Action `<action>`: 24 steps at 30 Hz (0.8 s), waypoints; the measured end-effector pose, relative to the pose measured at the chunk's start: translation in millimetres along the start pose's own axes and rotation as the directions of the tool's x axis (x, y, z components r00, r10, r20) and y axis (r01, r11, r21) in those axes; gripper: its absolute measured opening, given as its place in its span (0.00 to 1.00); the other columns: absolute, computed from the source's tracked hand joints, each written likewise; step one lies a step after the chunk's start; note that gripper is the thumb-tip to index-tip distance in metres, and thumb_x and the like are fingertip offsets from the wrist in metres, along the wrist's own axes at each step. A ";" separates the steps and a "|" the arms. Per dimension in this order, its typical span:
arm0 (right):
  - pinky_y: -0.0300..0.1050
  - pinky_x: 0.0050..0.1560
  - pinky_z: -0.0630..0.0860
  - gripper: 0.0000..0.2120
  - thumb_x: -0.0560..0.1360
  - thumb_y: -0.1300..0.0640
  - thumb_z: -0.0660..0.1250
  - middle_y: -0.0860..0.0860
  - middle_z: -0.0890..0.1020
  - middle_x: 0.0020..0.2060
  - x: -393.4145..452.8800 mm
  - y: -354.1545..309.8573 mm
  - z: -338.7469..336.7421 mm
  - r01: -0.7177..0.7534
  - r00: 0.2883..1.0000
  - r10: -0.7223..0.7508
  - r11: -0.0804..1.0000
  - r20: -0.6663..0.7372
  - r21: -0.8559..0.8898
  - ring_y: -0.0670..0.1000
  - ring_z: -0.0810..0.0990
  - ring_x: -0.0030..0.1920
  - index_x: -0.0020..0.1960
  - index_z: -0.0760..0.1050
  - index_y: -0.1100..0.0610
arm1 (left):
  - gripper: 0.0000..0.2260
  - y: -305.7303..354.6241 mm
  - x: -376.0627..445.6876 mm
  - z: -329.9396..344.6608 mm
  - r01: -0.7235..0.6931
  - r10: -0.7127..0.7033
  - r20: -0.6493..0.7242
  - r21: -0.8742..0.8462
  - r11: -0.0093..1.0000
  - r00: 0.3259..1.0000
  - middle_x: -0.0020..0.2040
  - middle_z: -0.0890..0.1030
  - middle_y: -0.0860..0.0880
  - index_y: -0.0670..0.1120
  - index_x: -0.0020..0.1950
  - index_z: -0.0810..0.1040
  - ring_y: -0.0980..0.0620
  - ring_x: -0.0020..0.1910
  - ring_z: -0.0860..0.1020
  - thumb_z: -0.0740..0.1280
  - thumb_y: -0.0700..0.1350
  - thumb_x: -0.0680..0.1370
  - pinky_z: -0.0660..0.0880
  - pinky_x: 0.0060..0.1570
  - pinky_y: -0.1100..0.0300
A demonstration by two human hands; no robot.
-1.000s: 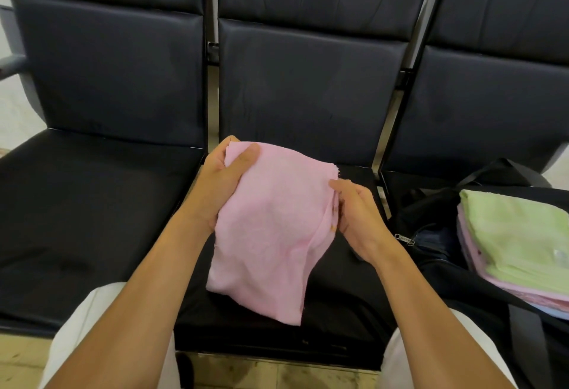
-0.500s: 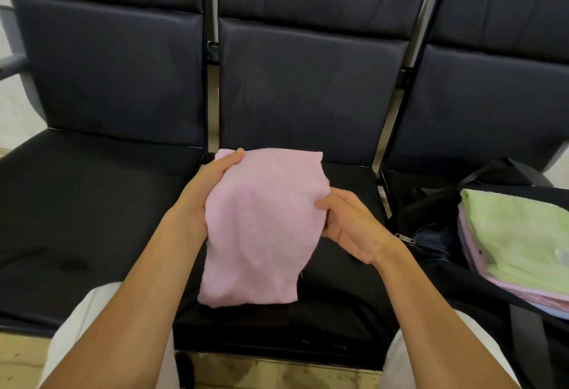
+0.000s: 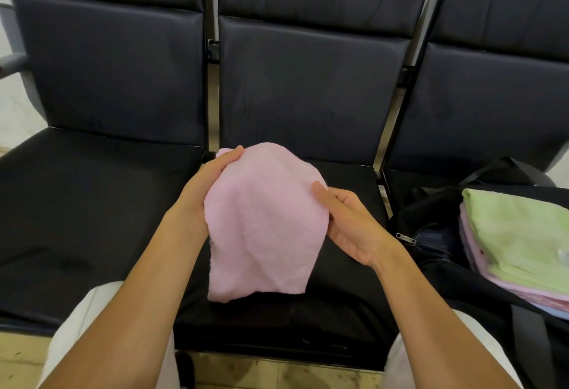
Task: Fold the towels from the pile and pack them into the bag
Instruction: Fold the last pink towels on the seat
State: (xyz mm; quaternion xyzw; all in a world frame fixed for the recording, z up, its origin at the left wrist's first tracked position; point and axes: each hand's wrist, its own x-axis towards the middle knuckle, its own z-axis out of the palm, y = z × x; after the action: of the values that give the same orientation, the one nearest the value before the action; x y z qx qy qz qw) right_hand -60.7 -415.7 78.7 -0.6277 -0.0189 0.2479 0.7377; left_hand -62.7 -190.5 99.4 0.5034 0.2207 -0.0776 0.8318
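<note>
A pink towel (image 3: 261, 225), folded over, hangs in the air above the middle seat. My left hand (image 3: 203, 191) grips its upper left edge, thumb on top. My right hand (image 3: 348, 222) holds its right edge, thumb on the front and fingers behind the cloth. At the right, an open black bag (image 3: 431, 213) lies on the right seat. Inside it sits a stack of folded towels (image 3: 520, 240), a green one on top with pink and blue layers beneath.
Three dark padded seats (image 3: 92, 203) stand in a row with metal posts between them. The bag's strap (image 3: 505, 170) arches over its far side, and its zipper pull (image 3: 405, 237) lies near my right wrist. Tiled floor (image 3: 277, 373) shows below.
The towel has been folded narrower and rounder, and its lower edge has risen. My right hand turned palm up under the right edge; my left hand slid slightly lower.
</note>
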 end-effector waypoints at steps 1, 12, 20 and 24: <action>0.50 0.60 0.78 0.25 0.71 0.46 0.69 0.54 0.84 0.56 -1.2 0.2 0.2 -0.027 0.998 0.029 0.999 0.051 -0.031 0.53 0.83 0.58 0.59 0.80 0.63 | 0.11 1.2 -0.1 1.6 0.007 -0.007 -0.015 0.001 1.000 1.000 0.53 0.84 0.48 0.50 0.58 0.81 0.48 0.54 0.81 0.69 0.50 0.77 0.77 0.55 0.50; 0.52 0.58 0.79 0.18 0.79 0.48 0.64 0.53 0.85 0.55 -2.4 -3.2 1.3 0.005 1.000 -0.006 0.998 -0.015 -0.066 0.54 0.83 0.56 0.60 0.79 0.58 | 0.07 -13.1 -3.9 8.5 0.081 -0.081 0.009 0.001 0.997 0.997 0.33 0.81 0.50 0.48 0.46 0.81 0.53 0.33 0.81 0.65 0.48 0.79 0.76 0.41 0.55; 0.47 0.45 0.81 0.13 0.79 0.45 0.64 0.50 0.86 0.49 -3.3 -5.9 -2.1 0.044 0.962 -0.032 0.998 -0.272 0.039 0.51 0.85 0.49 0.56 0.80 0.52 | 0.19 -26.4 -9.6 16.0 0.295 -0.312 0.203 0.113 0.949 0.928 0.43 0.86 0.47 0.48 0.42 0.87 0.48 0.42 0.84 0.65 0.61 0.76 0.75 0.48 0.52; 0.51 0.51 0.80 0.12 0.80 0.45 0.63 0.53 0.84 0.52 -4.0 -6.1 -7.7 0.002 0.950 0.008 1.000 -0.312 0.030 0.54 0.83 0.53 0.54 0.79 0.51 | 0.21 -21.9 -7.6 7.7 0.235 -0.264 0.133 0.198 0.951 0.955 0.57 0.83 0.44 0.50 0.60 0.81 0.43 0.55 0.80 0.75 0.50 0.68 0.79 0.46 0.48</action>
State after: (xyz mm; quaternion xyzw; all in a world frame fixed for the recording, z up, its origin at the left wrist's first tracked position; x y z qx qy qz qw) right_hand -59.5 -424.9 83.9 -0.6479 0.1027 0.1470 0.7403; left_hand -74.9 -208.4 88.3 0.5367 0.2082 -0.2418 0.7811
